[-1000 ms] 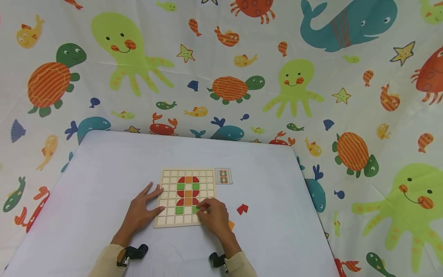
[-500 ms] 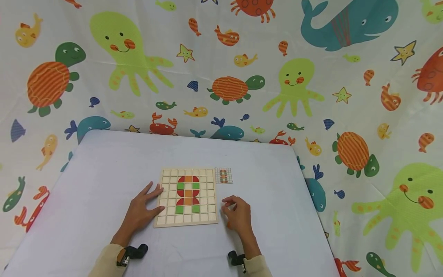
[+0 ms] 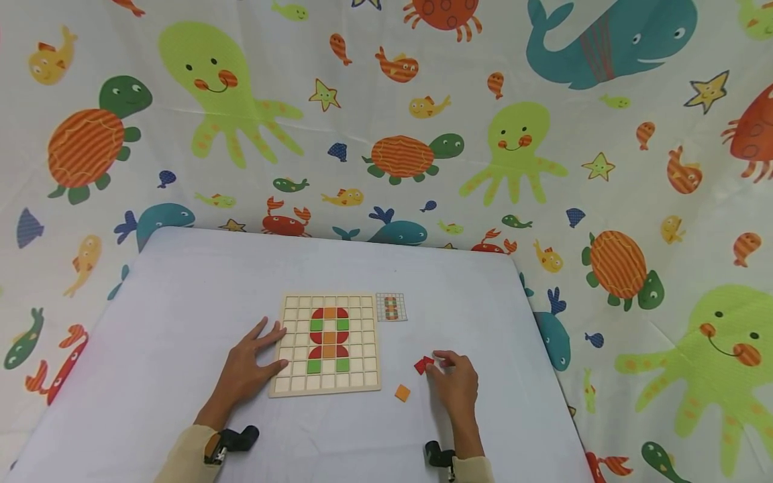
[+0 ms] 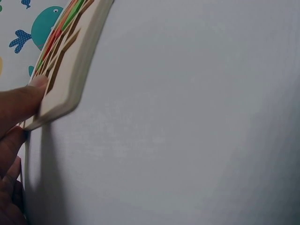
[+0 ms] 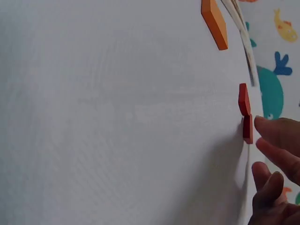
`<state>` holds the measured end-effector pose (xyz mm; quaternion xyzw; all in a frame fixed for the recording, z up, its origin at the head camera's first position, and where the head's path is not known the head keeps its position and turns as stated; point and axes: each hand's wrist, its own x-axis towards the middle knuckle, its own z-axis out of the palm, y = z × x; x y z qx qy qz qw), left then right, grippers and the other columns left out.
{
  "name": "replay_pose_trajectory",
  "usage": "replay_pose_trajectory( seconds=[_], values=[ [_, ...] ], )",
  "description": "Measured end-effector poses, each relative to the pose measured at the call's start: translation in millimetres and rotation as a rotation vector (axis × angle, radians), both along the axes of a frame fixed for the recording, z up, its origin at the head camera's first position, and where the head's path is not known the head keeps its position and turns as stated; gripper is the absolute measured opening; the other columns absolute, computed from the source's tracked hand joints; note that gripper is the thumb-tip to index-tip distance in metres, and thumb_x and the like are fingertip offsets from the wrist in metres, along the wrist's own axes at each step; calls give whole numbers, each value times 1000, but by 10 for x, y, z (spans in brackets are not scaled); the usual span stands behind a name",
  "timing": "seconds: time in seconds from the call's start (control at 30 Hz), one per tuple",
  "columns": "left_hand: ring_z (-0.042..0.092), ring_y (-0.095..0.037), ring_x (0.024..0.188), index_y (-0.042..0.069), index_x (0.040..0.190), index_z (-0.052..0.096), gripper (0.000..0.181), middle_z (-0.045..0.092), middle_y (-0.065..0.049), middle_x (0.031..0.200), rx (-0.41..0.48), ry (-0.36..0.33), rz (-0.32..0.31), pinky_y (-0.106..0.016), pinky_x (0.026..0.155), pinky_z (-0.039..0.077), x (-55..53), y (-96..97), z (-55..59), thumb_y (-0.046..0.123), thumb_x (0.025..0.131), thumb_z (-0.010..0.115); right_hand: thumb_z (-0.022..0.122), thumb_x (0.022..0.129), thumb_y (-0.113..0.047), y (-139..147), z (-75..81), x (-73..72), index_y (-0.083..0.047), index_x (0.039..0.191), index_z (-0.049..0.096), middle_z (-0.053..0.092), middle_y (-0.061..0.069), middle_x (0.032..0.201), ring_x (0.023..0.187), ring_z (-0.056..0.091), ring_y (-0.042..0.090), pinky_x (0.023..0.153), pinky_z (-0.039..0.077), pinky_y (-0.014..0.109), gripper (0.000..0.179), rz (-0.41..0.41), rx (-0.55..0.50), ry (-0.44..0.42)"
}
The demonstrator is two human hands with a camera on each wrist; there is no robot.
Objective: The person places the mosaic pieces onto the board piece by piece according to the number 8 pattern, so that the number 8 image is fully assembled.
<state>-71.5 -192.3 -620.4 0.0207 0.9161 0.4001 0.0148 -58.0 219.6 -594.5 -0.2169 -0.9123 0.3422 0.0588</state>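
The wooden grid board (image 3: 365, 314) lies on the table with red, orange and green tiles set in its middle cells. Spread fingers of my left hand (image 3: 241, 365) touch the board's left side; in the left wrist view the thumb (image 4: 40, 84) lies on the board's rim (image 4: 75, 65). My right hand (image 3: 457, 384) is beside two loose red tiles (image 3: 420, 367), its fingertips right at the nearer one. In the right wrist view the red tiles (image 5: 248, 129) touch each other, and the relaxed fingers of the right hand (image 5: 281, 164) hold nothing.
A loose orange tile (image 3: 402, 393) lies right of the board. A small printed pattern card (image 3: 392, 307) sits at the board's upper right corner. Behind the white-covered table (image 3: 326, 443) hangs a sea-animal curtain (image 3: 338, 121).
My right hand has left the green tile in the board's lower right part and moved right to the loose red tiles, uncovering the orange tile. The left hand has stayed on the board.
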Motion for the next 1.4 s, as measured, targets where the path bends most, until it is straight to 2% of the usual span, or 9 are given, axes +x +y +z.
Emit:
replay_pose_trajectory(
  seconds=[0.13,0.33,0.6,0.83,1.0,1.17,1.4],
  values=[
    [33,-59,153,9,153,57,75,31,-30,171,1,-1,-1,-74,120,33,-6,-3,-10,23,86,88,85,90,-18,37,0,5,-19,108,83,69,6,99,98,62,26,75,47,37,18,5,-1,-29],
    [35,-60,152,9,151,59,74,33,-31,169,-1,15,4,-75,118,34,-14,-6,-23,23,85,89,83,91,-14,31,-13,-4,-18,105,79,70,5,95,94,61,23,75,44,36,15,28,-26,-2],
    [36,-60,151,9,150,60,73,34,-31,169,5,31,7,-75,118,35,1,-5,-16,24,85,89,81,93,-10,10,-27,-33,-18,101,76,74,3,89,82,57,19,68,44,30,12,61,-129,41],
    [36,-60,151,8,150,60,73,34,-31,169,11,26,7,-75,118,35,6,-5,-5,23,85,89,80,94,-10,-201,41,-72,-20,101,76,75,2,90,77,57,20,62,48,24,13,71,-236,73],
    [33,-59,154,8,152,58,73,31,-29,171,29,6,4,-74,121,32,1,-2,-6,22,86,88,81,93,-11,-433,76,-94,-22,99,76,74,-1,87,71,55,19,57,47,22,13,124,-295,71],
    [33,-59,153,8,151,59,74,32,-29,170,27,18,4,-74,120,33,-5,4,-22,25,85,89,82,92,-11,-664,122,-85,-22,96,76,74,-1,85,64,54,19,51,43,23,14,214,-342,86],
    [34,-58,154,9,151,58,74,32,-29,170,22,20,10,-74,120,33,4,15,-17,26,86,88,82,92,-13,-965,143,-28,-23,97,77,74,-3,84,67,53,15,54,42,21,12,326,-376,68]
  ],
)
